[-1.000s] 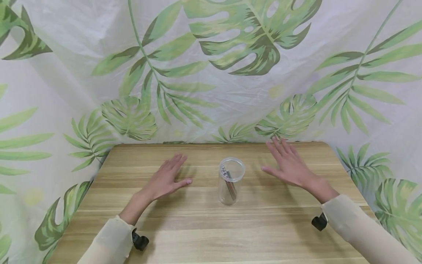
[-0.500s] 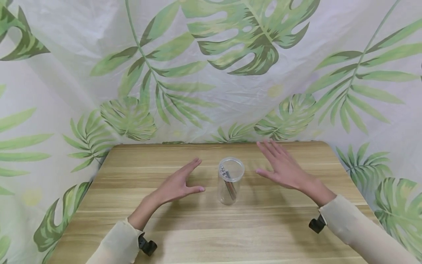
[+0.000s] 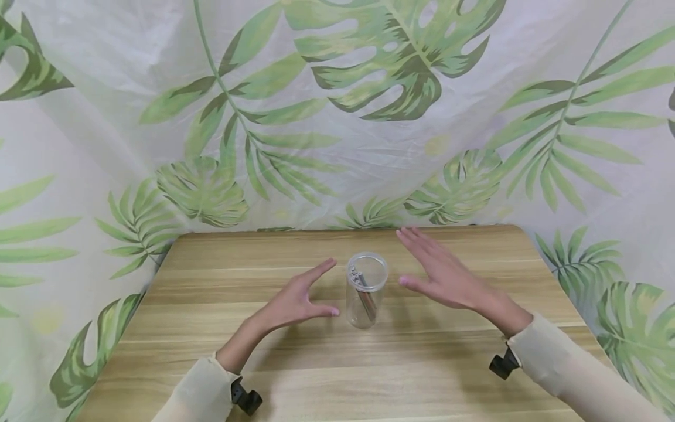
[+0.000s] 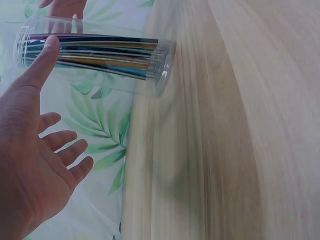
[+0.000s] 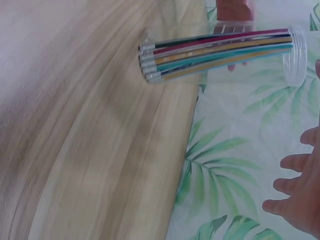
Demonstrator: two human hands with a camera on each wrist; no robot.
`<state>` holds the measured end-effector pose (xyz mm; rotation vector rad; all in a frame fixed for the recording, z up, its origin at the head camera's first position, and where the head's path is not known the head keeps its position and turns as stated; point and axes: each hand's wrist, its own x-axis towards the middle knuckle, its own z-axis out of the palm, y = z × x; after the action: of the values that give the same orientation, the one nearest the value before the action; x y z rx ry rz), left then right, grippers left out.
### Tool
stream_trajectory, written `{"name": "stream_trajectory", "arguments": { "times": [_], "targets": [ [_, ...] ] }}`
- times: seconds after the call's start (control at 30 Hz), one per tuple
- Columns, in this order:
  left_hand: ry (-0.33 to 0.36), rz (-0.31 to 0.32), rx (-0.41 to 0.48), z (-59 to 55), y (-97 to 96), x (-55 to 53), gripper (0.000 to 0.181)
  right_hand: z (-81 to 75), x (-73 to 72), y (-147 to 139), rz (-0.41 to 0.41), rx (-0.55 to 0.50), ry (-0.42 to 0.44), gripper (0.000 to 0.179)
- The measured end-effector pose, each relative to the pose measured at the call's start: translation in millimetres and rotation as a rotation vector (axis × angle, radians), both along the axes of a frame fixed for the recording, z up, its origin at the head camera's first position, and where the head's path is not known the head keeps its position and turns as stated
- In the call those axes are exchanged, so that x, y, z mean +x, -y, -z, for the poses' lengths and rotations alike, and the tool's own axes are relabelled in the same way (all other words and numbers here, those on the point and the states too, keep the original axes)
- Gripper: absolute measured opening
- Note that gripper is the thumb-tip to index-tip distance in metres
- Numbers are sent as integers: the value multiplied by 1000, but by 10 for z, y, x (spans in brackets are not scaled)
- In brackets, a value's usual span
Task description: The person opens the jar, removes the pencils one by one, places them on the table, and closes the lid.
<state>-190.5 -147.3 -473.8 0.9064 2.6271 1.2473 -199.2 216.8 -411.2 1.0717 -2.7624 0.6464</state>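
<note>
A clear plastic jar stands upright near the middle of the table, its top uncovered. Inside lean several slim pencils; the right wrist view shows these pencils in red, yellow, teal and dark colours with silvery ends at the jar's base. Just left of the jar is my left hand, thumb and fingers spread apart and holding nothing. My right hand hovers to the right of it, fingers straight, thumb pointing at the jar. In the left wrist view, the thumb of the left hand overlaps the jar.
The wood-grain table reaches back to a white cloth printed with green leaves, hanging behind and at both sides. A small black camera is strapped at the left wrist, and another black camera at the right.
My left hand has moved right, closer to the jar, and turned thumb-side up. The right hand has come left towards the jar. The jar stays in its place.
</note>
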Motion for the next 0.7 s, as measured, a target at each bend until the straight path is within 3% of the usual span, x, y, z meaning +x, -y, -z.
{"name": "stream_trajectory", "arguments": {
  "times": [0.3, 0.53, 0.7],
  "targets": [
    [-34, 33, 52, 10, -146, -6, 102, -77, 72, 108, -32, -124, 163, 83],
    [3, 45, 69, 49, -240, -24, 101, -99, 85, 192, -12, -158, 175, 89],
    [43, 60, 100, 102, -302, -23, 94, -70, 90, 254, -46, -229, 167, 89]
  ]
}}
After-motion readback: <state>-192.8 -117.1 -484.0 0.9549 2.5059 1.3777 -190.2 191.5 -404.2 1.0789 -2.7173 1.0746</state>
